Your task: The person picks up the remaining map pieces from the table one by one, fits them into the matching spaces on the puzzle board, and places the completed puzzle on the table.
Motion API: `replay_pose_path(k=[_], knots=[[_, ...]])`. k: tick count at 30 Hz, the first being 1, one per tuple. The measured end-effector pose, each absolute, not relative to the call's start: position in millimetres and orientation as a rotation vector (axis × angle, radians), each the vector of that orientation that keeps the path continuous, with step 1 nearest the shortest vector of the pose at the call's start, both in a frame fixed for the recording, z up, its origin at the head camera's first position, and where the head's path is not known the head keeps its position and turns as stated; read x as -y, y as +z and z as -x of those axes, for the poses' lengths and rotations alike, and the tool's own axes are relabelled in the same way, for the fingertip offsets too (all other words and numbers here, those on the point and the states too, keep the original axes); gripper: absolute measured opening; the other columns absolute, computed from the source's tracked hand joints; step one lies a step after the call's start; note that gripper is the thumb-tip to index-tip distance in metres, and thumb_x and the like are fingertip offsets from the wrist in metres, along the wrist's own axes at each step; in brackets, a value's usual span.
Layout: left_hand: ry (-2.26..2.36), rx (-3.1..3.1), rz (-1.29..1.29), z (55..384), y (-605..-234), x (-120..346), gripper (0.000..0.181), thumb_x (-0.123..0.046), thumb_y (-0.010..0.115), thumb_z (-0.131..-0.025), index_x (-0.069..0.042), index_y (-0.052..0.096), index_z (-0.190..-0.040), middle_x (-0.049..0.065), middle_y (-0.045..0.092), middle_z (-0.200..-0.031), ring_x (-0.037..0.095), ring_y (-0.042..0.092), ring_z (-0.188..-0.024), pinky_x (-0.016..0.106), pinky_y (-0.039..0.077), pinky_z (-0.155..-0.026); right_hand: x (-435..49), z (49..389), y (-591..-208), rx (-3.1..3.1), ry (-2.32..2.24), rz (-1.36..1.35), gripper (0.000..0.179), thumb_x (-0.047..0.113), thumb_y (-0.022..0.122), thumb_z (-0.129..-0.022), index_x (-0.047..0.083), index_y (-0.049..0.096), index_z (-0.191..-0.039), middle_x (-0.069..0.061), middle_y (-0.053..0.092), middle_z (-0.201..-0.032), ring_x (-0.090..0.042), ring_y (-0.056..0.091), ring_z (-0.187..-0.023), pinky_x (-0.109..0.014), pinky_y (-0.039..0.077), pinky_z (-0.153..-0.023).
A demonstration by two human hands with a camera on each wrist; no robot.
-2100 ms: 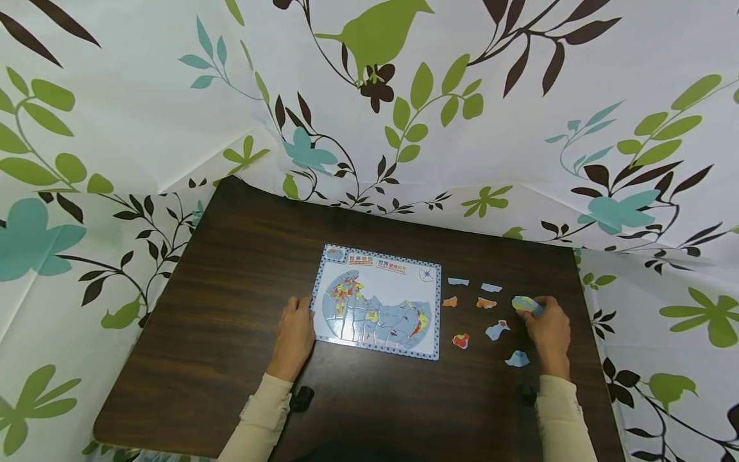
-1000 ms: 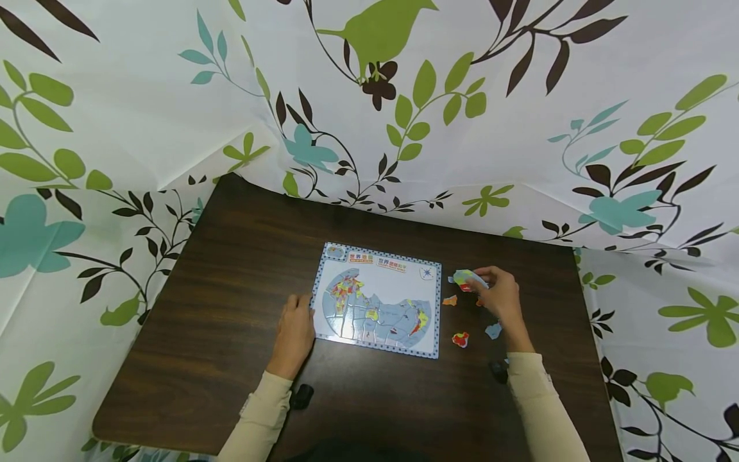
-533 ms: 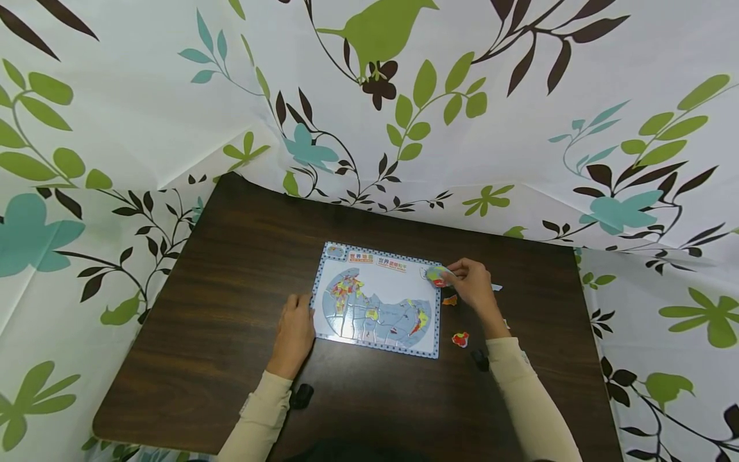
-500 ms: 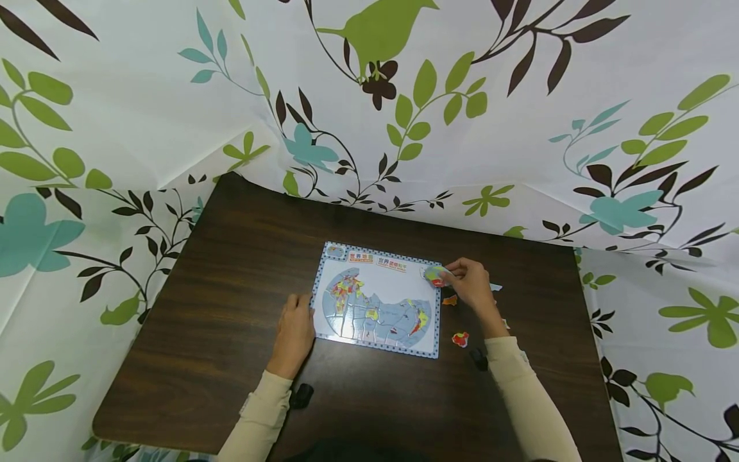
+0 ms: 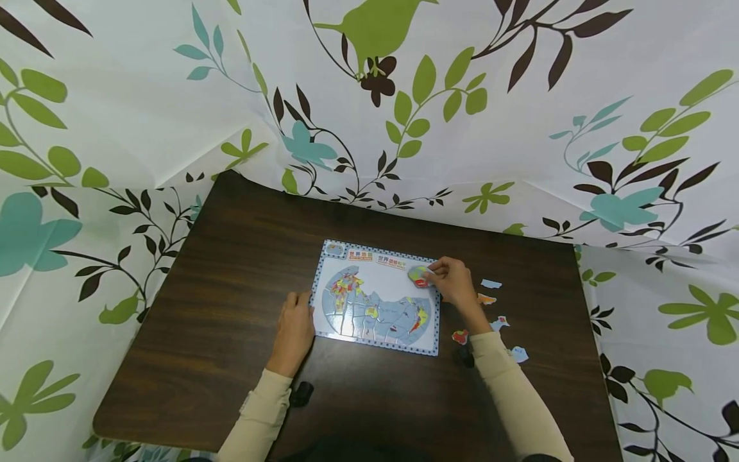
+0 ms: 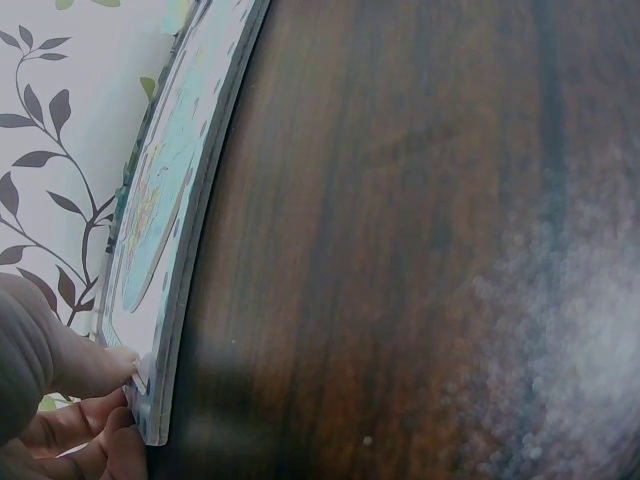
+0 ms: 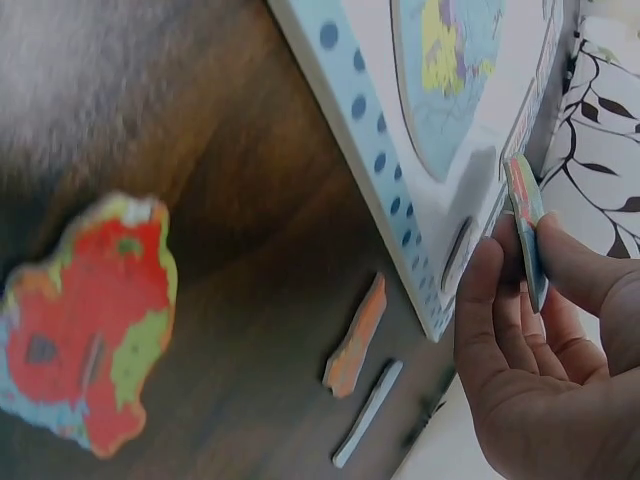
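A world-map puzzle board [image 5: 378, 282] with a white ground and blue dotted border lies on the table, its map partly filled with pieces. My left hand [image 5: 293, 330] grips the board's left edge; in the left wrist view its thumb [image 6: 95, 365] lies on the corner, with curled fingers beside it. Over the board's upper right, my right hand [image 5: 458, 285] pinches a green, red and blue puzzle piece [image 5: 418, 276]. The right wrist view shows that piece [image 7: 527, 225] standing on edge between thumb and fingers, raised above the board.
Loose pieces lie right of the board: a red one [image 5: 460, 337], a pale blue strip [image 5: 491, 283], an orange one [image 5: 487, 299] and two bluish ones. Another orange piece [image 7: 355, 340] shows near the board's edge. Patterned cloth [image 5: 346, 147] hangs behind the dark table [image 5: 231, 276].
My right hand has carried the green, red and blue piece leftward from the table's right side to over the board's upper right. The left hand has stayed at the board's edge.
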State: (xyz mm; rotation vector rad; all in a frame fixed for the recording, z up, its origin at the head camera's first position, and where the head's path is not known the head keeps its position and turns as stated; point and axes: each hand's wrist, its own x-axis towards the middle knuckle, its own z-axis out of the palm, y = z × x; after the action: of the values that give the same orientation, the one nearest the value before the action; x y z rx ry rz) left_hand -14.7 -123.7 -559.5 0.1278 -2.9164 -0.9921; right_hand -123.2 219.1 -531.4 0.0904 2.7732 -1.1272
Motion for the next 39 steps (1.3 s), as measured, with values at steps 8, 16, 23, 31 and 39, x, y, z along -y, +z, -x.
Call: replay_pose_path(k=[8,16,23,31,39], knots=[[-0.994,2.928,-0.122,13,-561,124,0.034,-0.001,0.065,-0.095,0.005,0.060,-0.127,0.022,0.056,-0.110,0.039,0.059,-0.099,0.052,0.051,-0.080,-206,118,-537,-2.750,-1.105,-0.067,0.020,0.022,0.078,-0.088,0.006,0.071,-0.097,-0.012,0.072,-0.094,-0.024,0.067,-0.083,-0.038,0.055,-0.074],[-0.987,2.947,-0.142,15,-560,124,0.034,-0.002,0.064,-0.095,0.005,0.060,-0.128,0.022,0.056,-0.111,0.039,0.060,-0.099,0.051,0.052,-0.079,-201,113,-544,-2.812,-0.968,-0.012,0.020,0.026,0.078,-0.088,0.009,0.070,-0.096,-0.008,0.070,-0.093,-0.021,0.065,-0.084,-0.039,0.052,-0.075],[-0.992,2.955,-0.154,16,-560,124,0.034,-0.003,0.065,-0.095,0.005,0.060,-0.128,0.023,0.056,-0.112,0.039,0.060,-0.099,0.051,0.052,-0.080,-198,112,-544,-2.842,-0.930,-0.007,0.019,0.024,0.079,-0.088,0.009,0.070,-0.095,-0.007,0.068,-0.089,-0.020,0.059,-0.078,-0.033,0.045,-0.069],[-0.984,2.943,-0.153,16,-563,124,0.034,-0.003,0.064,-0.095,0.005,0.060,-0.128,0.023,0.056,-0.113,0.039,0.059,-0.100,0.052,0.052,-0.081,-199,110,-547,-2.866,-0.881,0.007,0.022,0.026,0.080,-0.086,0.008,0.071,-0.094,-0.009,0.067,-0.090,-0.023,0.059,-0.082,-0.036,0.047,-0.073],[-0.978,2.926,-0.136,17,-563,125,0.032,-0.001,0.064,-0.095,0.005,0.060,-0.126,0.023,0.056,-0.114,0.040,0.059,-0.100,0.052,0.052,-0.080,-198,108,-549,-2.868,-0.851,-0.009,0.022,0.027,0.080,-0.087,0.008,0.072,-0.095,-0.007,0.064,-0.087,-0.022,0.056,-0.078,-0.035,0.044,-0.070]])
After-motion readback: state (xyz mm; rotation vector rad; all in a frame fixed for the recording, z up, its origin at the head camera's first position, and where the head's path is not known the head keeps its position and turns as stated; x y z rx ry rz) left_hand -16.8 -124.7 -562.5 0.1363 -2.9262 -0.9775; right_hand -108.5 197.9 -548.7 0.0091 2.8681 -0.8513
